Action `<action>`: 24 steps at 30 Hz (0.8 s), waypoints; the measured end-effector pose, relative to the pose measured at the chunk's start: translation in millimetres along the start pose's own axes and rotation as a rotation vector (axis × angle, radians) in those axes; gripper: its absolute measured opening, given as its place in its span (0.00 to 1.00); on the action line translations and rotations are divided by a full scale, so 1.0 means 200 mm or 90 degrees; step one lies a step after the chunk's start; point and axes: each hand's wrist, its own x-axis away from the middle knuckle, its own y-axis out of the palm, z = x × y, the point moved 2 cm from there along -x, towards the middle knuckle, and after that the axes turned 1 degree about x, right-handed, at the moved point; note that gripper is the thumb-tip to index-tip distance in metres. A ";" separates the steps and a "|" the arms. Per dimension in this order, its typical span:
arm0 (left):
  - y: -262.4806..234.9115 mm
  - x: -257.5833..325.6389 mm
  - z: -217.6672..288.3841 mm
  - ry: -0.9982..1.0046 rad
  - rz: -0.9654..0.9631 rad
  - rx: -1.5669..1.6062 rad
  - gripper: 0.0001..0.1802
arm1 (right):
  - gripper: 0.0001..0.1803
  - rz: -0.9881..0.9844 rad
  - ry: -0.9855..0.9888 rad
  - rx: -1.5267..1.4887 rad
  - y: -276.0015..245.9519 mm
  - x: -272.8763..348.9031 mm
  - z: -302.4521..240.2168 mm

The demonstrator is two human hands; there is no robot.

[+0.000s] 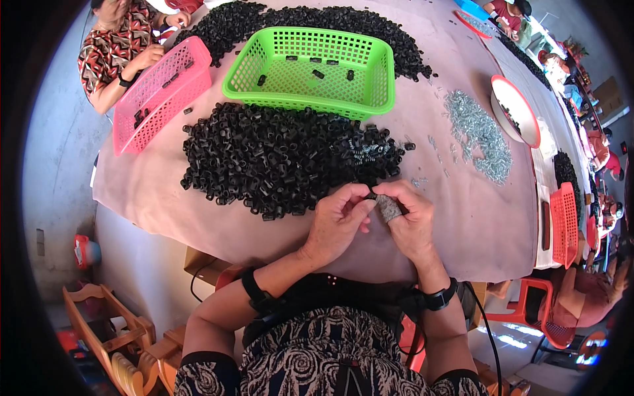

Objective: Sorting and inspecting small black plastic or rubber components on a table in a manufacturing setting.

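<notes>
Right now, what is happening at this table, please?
A person seated at the table covered with a pinkish-brown cloth pinches one small black plastic part between both hands. The left hand and the right hand, which wears a grey fabric thumb cover, meet just below a big heap of black plastic parts. Behind it stands a green plastic basket with few parts inside. A second person holds a pink plastic basket.

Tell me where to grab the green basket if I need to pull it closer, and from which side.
Probably take the green basket by its near long rim, coming from the person's side over the black parts pile. That rim flares outward as a lip and faces the hands; the far side is banked with more black parts. The left hand and right hand are pinching a small piece together.
</notes>
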 end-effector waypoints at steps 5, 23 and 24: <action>0.01 0.00 0.00 0.007 -0.010 -0.009 0.06 | 0.21 -0.010 -0.058 0.000 0.01 -0.01 -0.01; 0.00 0.00 -0.01 -0.013 -0.023 -0.010 0.06 | 0.12 -0.057 -0.014 0.277 -0.18 -0.35 0.22; 0.00 0.00 -0.02 -0.016 -0.027 -0.006 0.06 | 0.12 -0.057 -0.015 0.278 -0.19 -0.36 0.23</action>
